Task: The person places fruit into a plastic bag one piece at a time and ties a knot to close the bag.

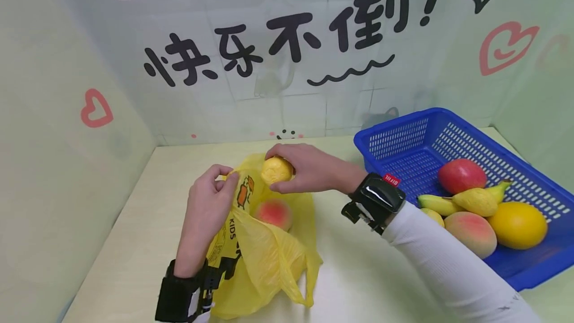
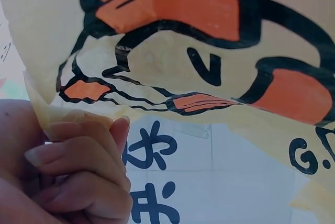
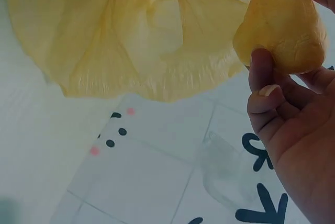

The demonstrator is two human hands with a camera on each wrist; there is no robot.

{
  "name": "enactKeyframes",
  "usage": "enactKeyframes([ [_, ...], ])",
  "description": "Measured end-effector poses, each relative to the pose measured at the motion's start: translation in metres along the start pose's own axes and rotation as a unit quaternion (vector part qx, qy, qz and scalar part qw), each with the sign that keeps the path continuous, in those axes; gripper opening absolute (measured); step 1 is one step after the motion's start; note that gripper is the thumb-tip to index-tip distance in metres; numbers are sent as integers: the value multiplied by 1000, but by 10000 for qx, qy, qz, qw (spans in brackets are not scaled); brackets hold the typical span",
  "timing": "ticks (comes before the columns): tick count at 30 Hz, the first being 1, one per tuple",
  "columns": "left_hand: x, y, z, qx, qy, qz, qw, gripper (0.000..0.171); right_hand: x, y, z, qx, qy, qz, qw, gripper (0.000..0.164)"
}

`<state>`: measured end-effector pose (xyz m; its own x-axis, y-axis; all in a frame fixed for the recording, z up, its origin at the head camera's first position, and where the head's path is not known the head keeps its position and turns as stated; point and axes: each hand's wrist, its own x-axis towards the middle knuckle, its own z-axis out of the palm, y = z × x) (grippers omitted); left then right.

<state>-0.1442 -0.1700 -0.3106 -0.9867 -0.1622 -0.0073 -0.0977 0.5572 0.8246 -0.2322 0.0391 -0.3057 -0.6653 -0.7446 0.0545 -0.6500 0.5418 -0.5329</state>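
In the head view my left hand (image 1: 211,203) pinches the rim of a yellow plastic bag (image 1: 269,253) printed with a cartoon. Its thumb and fingers also grip that thin film in the left wrist view. My right hand (image 1: 309,168) holds a yellow pear (image 1: 276,171) over the bag's mouth, fingers and thumb curled round it. Seen from the right wrist, the pear (image 3: 282,28) is lumpy, with one end narrower. A peach (image 1: 274,214) lies in the bag's opening, below the held pear. Folds of the bag hide whatever else is inside.
On the right stands a blue plastic basket (image 1: 390,136) with slotted walls. It holds a red mango (image 1: 462,176), a banana (image 1: 437,205), another yellow pear (image 1: 476,202), a peach (image 1: 471,233) and a round yellow fruit (image 1: 517,225). A wall with black lettering rises behind the pale table (image 1: 143,233).
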Motion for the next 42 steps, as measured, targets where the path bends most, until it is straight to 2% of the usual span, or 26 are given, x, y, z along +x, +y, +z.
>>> enactKeyframes([
  [4,0,0,-1,53,-3,26,10000,25,9,-3,15,42,-91,-107,9999,52],
  [12,1,-2,-1,317,69,181,9993,22,24,-1,39,16,-137,-49,9999,51],
  [24,3,-6,-3,564,119,222,9981,24,37,1,65,215,168,570,9980,50],
  [35,4,-8,-6,719,170,298,9968,27,52,0,85,-571,-156,1202,9910,48],
  [42,5,-10,-4,759,199,229,9967,24,57,-2,93,-1233,-103,1330,9834,46],
])
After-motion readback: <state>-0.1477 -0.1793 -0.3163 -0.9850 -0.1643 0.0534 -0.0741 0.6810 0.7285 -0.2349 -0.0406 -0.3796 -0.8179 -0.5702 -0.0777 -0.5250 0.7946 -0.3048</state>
